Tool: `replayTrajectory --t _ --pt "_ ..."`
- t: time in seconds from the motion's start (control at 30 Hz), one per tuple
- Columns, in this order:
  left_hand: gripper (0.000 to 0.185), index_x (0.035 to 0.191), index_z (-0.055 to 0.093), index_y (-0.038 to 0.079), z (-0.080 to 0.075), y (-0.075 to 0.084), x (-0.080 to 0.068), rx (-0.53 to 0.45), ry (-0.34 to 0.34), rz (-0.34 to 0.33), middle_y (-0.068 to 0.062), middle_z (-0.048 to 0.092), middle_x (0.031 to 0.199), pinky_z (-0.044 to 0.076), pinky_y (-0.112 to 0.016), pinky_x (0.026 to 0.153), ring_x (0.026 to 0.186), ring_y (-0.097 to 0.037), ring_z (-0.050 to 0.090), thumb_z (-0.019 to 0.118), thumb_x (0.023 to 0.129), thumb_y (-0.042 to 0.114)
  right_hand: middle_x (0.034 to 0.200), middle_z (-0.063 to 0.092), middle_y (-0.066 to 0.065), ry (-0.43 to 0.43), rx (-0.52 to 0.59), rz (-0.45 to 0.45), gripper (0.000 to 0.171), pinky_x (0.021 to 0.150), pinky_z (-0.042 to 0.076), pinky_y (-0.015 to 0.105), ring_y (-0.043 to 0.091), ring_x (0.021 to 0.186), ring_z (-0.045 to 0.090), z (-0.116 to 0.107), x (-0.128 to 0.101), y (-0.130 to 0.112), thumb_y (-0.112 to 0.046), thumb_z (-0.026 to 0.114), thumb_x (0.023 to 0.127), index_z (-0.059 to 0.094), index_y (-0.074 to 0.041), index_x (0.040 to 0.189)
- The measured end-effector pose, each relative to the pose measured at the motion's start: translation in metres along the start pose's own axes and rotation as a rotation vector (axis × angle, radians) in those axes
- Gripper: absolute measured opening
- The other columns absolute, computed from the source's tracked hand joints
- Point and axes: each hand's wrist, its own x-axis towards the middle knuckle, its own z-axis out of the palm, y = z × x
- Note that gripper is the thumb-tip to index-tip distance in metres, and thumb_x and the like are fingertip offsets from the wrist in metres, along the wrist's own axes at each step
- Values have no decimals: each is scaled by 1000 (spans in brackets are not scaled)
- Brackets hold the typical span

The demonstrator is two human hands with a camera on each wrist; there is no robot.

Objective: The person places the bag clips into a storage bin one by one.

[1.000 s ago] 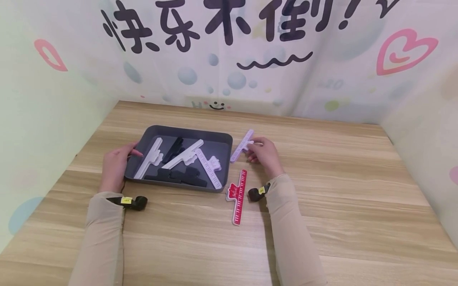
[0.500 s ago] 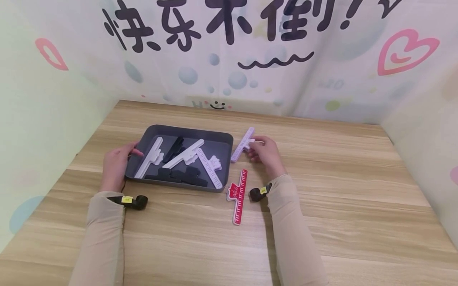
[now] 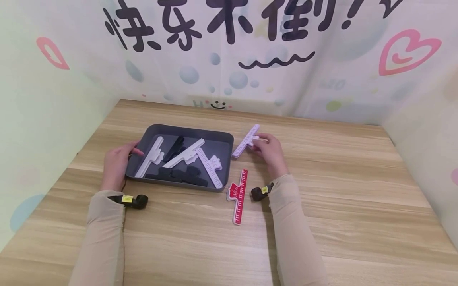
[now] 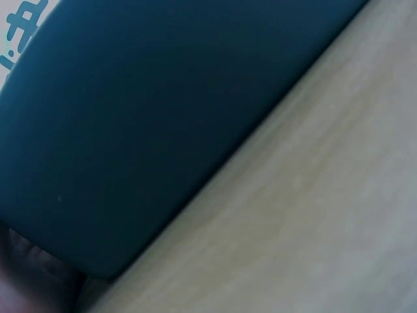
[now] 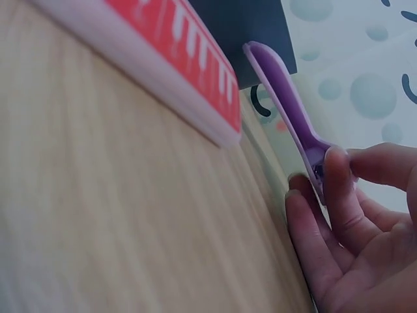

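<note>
My right hand [image 3: 271, 154] pinches a lilac clip with a piano-key print [image 3: 246, 142] by its grip tab, just right of the tray. In the right wrist view the lilac clip [image 5: 287, 98] is seen edge-on between thumb and fingers, lifted above the table. At the left end of the dark grey tray [image 3: 191, 131], my left hand [image 3: 116, 165] grips the wall, with a finger reaching over the rim. The tray's outer side [image 4: 163, 124] fills much of the left wrist view. A red piano-key clip [image 3: 239, 196] lies on the table below my right hand.
Inside the tray lie a white clip [image 3: 148, 159], another white clip [image 3: 182, 155] resting across a black clip [image 3: 172, 150], a pale lilac clip [image 3: 210, 169] and dark clips [image 3: 189, 174] along the near wall. A printed cloth [image 3: 236, 79] hangs behind the table.
My right hand has raised the lilac clip and shifted it slightly right and away from me. The left hand and the tray have stayed in place.
</note>
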Motion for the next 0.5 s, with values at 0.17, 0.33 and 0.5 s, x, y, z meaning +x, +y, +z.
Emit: replayTrajectory --t 0.17,0.33,0.5 --pt "59 91 67 -3 0 0 0 1 4 -2 3 60 108 37 -19 66 98 -10 46 58 78 54 95 60 14 3 30 -19 38 75 49 31 17 80 60 -1 0 1 -14 58 85 49 -3 121" --pt "59 90 68 -2 0 0 0 7 1 3 3 60 110 35 -18 70 101 -9 46 57 79 54 94 59 13 9 61 -32 37 74 49 32 17 78 60 -1 1 2 -14 58 85 50 -3 119" --pt "59 91 68 -2 0 -1 1 7 10 1 4 61 107 36 -19 68 99 -9 46 57 78 55 92 60 13 9 95 -34 36 74 50 33 17 77 60 -1 2 2 -12 58 85 49 -2 118"
